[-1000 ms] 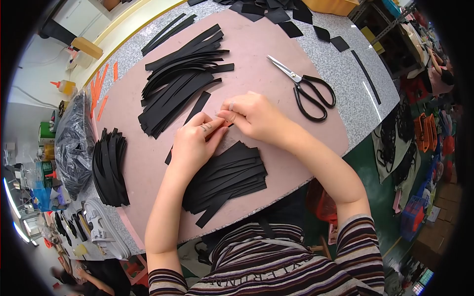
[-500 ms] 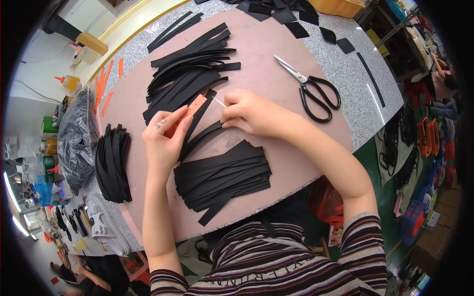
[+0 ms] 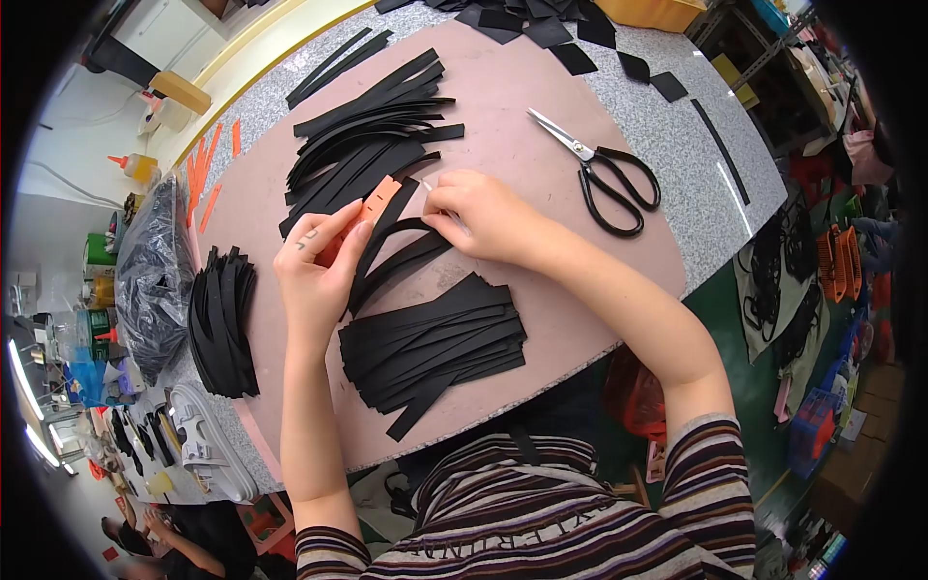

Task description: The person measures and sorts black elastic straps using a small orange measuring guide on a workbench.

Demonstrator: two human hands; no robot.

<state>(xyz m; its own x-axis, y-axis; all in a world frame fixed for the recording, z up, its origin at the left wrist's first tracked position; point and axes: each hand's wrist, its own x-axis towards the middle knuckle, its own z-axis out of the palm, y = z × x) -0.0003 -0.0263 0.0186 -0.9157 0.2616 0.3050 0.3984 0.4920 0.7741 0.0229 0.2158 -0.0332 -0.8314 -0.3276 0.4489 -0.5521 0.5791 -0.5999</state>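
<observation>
My left hand (image 3: pixel 324 261) pinches an orange strip (image 3: pixel 382 198) with small dark marks, its end pointing up and right, above black strips on the pink mat (image 3: pixel 570 290). To its right, my right hand (image 3: pixel 469 215) is closed round a thin pale pointed tool (image 3: pixel 427 185), whose tip shows near the orange strip. A curved black strip (image 3: pixel 411 253) runs from beneath my right fingers toward my left hand; whether those fingers grip it is unclear. Below both hands is a stack of black strips (image 3: pixel 435 338). Another black bundle (image 3: pixel 369 135) lies above them.
Black-handled scissors (image 3: pixel 594 159) lie open on the mat's right. A black bundle (image 3: pixel 222 324) and a plastic-wrapped bundle (image 3: pixel 153 280) are at left. Black squares (image 3: pixel 549 34) lie along the far edge. Part of another person (image 3: pixel 159 541) shows at lower left.
My right hand has shifted slightly up and left, and less of the pale tool shows. The curved black strip near its fingers has lifted and bends more. My left hand still holds the orange strip.
</observation>
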